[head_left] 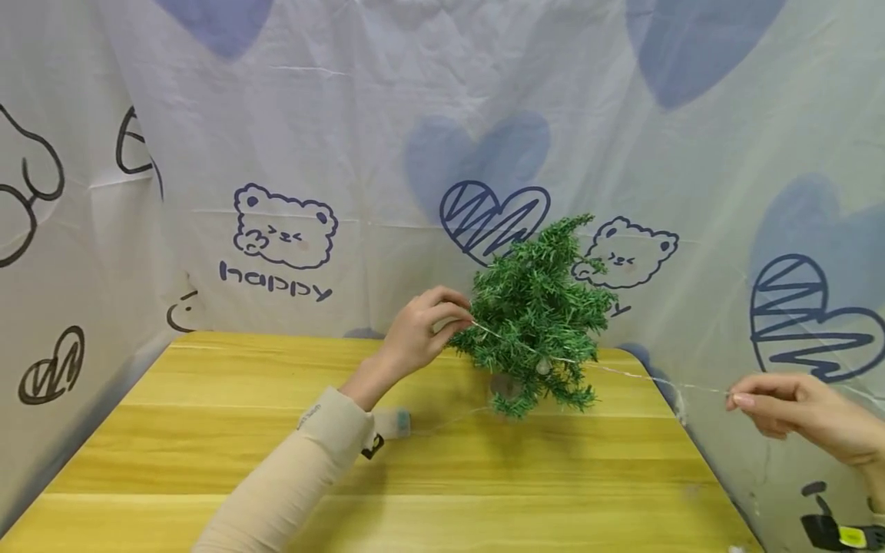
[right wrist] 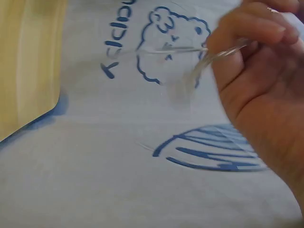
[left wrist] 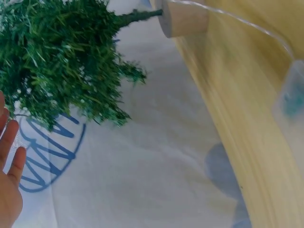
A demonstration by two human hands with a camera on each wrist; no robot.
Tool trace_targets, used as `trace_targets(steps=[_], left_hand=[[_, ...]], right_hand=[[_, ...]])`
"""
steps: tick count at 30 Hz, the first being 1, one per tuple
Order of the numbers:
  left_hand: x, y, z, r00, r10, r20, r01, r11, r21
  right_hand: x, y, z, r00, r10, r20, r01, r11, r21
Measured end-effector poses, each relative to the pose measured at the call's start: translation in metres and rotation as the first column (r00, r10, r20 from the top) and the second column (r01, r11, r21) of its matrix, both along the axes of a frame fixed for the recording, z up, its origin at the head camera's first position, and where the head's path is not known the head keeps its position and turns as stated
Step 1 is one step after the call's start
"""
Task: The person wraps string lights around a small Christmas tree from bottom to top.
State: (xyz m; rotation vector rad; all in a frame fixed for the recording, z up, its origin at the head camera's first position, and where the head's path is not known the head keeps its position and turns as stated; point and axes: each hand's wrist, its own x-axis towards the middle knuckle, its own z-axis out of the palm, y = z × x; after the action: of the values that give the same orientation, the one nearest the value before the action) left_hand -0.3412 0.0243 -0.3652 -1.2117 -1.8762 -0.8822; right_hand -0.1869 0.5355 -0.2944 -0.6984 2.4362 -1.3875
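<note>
A small green artificial Christmas tree (head_left: 535, 307) stands on the table in the head view, its round wooden base (left wrist: 187, 19) showing in the left wrist view. A thin, clear string-light wire (head_left: 632, 374) runs taut across the tree's front. At the tree's left side, my left hand (head_left: 418, 330) pinches the wire between thumb and fingers. Off to the right, past the table's edge, my right hand (head_left: 802, 407) pinches its other stretch. Loose wire loops hang by the right fingers in the right wrist view. A small whitish bulb or ball (head_left: 543, 366) sits among the lower branches.
A small translucent box with a teal end (head_left: 397, 424) lies on the wooden table (head_left: 553, 491), partly behind my left sleeve. Wire trails from it toward the tree base. A printed white cloth (head_left: 387, 177) hangs close behind the table and along its sides.
</note>
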Motion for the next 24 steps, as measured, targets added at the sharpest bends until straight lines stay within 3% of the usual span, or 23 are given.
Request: trace_targets(steps=[2,4,7,9,10,13,15,19,24], left_hand=[[0.002,0.003,0.003,0.999,-0.025,-0.024,0.025,1.000,0.001],[0.004,0.006,0.006,0.997,-0.053,-0.052,0.053,0.999,0.002],[0.007,0.009,0.008,0.990,-0.105,-0.097,0.106,0.994,0.001],[0.008,0.010,0.009,0.983,-0.139,-0.122,0.141,0.990,0.005],[0.009,0.010,0.010,0.979,-0.161,-0.127,0.164,0.986,0.012],[0.011,0.010,0.011,0.966,-0.223,-0.127,0.230,0.972,0.038],[0.011,0.010,0.012,0.960,-0.250,-0.122,0.258,0.965,0.053],[0.012,0.010,0.012,0.958,-0.265,-0.112,0.273,0.960,0.057],[0.018,0.008,0.007,0.969,-0.199,-0.149,0.202,0.979,0.004]], right_hand=[[-0.001,0.005,0.001,0.995,0.010,-0.101,-0.025,0.989,-0.146],[-0.002,0.005,0.003,0.982,0.042,-0.184,-0.093,0.956,-0.278],[-0.005,0.000,0.006,0.948,0.187,-0.256,-0.284,0.860,-0.423],[-0.006,-0.006,0.008,0.910,0.295,-0.291,-0.403,0.790,-0.462],[-0.007,-0.009,0.009,0.885,0.357,-0.300,-0.464,0.740,-0.487],[-0.007,-0.018,0.013,0.828,0.450,-0.336,-0.561,0.650,-0.512],[-0.007,-0.023,0.016,0.810,0.465,-0.356,-0.585,0.603,-0.543],[-0.009,-0.028,0.020,0.790,0.469,-0.393,-0.610,0.549,-0.571],[-0.008,-0.029,0.019,0.789,0.471,-0.394,-0.612,0.554,-0.564]])
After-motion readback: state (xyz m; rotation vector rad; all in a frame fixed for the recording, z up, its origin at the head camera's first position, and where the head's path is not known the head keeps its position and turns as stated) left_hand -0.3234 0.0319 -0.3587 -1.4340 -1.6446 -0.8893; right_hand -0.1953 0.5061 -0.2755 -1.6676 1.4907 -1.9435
